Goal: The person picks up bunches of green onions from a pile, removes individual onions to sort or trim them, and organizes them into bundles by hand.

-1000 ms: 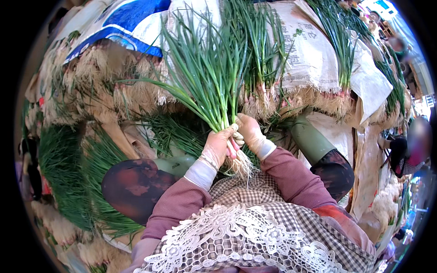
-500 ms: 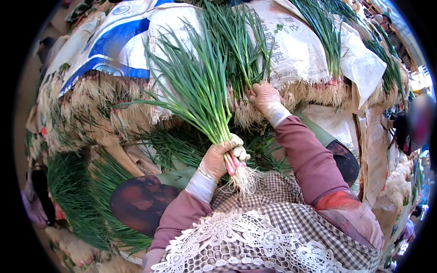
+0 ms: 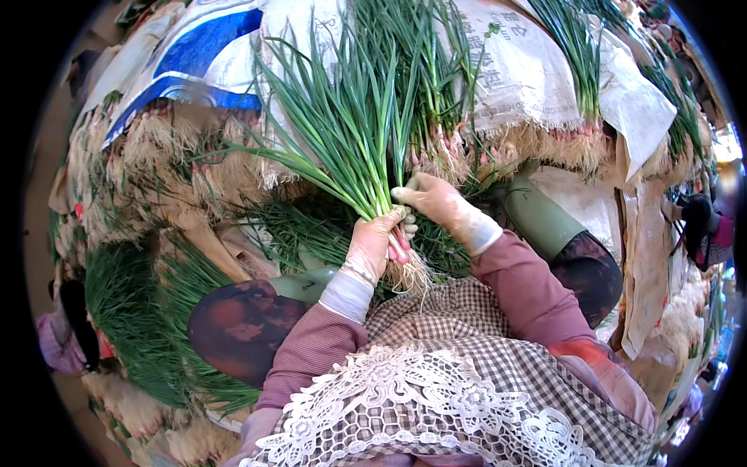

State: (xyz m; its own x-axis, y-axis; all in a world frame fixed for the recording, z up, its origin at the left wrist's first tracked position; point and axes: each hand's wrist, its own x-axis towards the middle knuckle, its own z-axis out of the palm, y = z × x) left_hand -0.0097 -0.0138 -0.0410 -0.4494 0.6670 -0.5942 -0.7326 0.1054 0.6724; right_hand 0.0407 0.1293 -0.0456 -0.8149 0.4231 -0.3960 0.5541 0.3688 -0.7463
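Here a bunch of green onions (image 3: 350,148) is gripped tight near its root end by the left hand (image 3: 372,245), leaves fanned upward, so the roots hang clear over the checked apron (image 3: 467,373). The right hand (image 3: 436,198) is laid against the stalks just beside it, fingers loosely curled, apparently evening the bunch. More onions (image 3: 576,47) are piled on white sacks (image 3: 521,70) beyond.

I'm at an open-air market stall: heaps of bundled green onions (image 3: 436,101) lie around me on woven sacks (image 3: 521,70), roots outward, and another person (image 3: 704,229) stands nearby.
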